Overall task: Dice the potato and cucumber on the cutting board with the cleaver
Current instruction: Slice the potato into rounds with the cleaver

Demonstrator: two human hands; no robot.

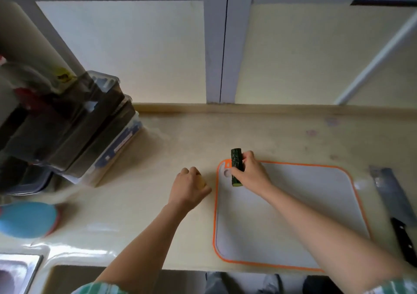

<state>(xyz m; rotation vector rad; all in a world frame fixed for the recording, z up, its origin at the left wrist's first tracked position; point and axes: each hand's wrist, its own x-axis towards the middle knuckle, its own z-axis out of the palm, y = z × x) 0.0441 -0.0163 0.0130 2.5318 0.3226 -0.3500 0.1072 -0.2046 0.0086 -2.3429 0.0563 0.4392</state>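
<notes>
My right hand (250, 174) grips a dark green cucumber piece (236, 161) above the far left corner of the white cutting board with an orange rim (293, 214). My left hand (188, 189) is curled over a yellowish potato (201, 182) on the counter just left of the board; only a sliver of the potato shows. The cleaver (393, 205) lies on the counter to the right of the board, blade far, black handle near.
Stacked dark plastic containers (74, 127) stand at the left on the counter. A blue and red object (27, 219) lies at the near left, beside a steel sink (15, 271). The wall runs behind the beige counter (270, 133).
</notes>
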